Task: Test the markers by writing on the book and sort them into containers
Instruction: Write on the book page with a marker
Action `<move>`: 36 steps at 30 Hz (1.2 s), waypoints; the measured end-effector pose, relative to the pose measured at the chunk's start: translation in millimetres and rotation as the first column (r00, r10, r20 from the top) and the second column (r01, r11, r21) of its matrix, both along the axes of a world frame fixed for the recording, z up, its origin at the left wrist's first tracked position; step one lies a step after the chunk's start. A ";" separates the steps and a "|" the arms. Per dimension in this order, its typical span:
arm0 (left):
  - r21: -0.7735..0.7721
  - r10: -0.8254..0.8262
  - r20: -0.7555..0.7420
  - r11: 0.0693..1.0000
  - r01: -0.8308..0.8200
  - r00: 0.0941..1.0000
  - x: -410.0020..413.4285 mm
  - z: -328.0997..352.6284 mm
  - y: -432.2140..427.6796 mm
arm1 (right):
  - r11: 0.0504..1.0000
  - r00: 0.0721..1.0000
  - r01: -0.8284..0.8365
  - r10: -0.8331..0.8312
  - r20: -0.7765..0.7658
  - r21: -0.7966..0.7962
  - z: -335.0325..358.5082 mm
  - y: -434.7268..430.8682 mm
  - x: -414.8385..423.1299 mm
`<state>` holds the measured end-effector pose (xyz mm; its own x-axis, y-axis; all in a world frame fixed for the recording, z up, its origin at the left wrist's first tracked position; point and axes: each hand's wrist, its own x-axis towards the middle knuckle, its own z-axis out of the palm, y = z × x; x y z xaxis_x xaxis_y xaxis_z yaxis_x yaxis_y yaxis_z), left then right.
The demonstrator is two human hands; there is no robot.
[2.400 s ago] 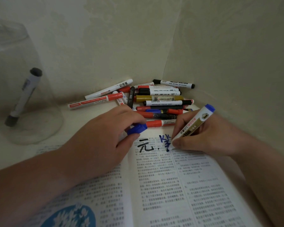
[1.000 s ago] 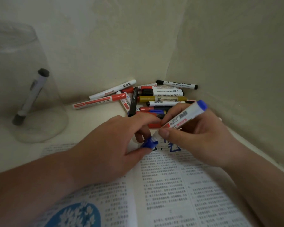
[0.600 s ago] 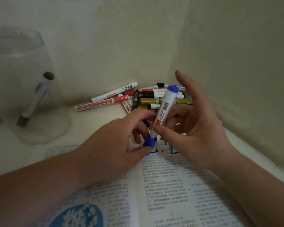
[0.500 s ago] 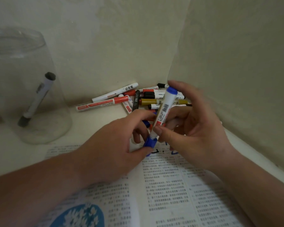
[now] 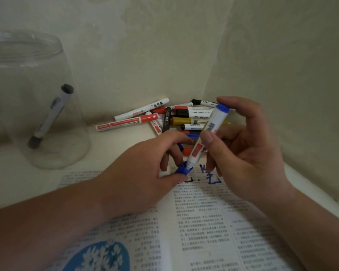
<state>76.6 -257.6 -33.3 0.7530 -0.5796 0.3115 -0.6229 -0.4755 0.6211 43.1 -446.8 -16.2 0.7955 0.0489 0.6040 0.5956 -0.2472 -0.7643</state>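
My right hand grips a white marker with a blue end, held nearly upright with its tip down. My left hand pinches the blue cap, and the marker's tip sits in that cap. Both hands hover over the open book, whose top margin carries a black character and blue writing. A pile of markers in red, black, white and gold lies in the corner behind my hands.
A clear glass jar stands at the left with one black-capped marker leaning inside. Walls close off the back and right side. A long red-capped marker lies apart from the pile, toward the jar.
My right hand stopped writing, lifted the blue marker and turned it upright. Its tip went into the cap in my left hand, and my right forefinger curled onto the marker's top end.
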 end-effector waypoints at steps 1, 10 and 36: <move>0.004 -0.003 0.002 1.000 0.003 1.000 -0.2 0.2 -0.1 | 1.000 1.000 -0.009 0.009 -0.002 -0.018 -0.2 -0.1 0.2; -0.015 0.006 -0.008 1.000 -0.007 1.000 1.1 -0.6 0.8 | 1.000 1.000 0.019 -0.019 -0.001 0.005 -2.8 -1.9 2.1; -0.062 0.009 0.004 0.998 -0.008 1.000 -1.1 2.2 -0.4 | 0.989 0.997 0.034 -0.043 -0.063 -0.142 -2.7 10.0 -1.8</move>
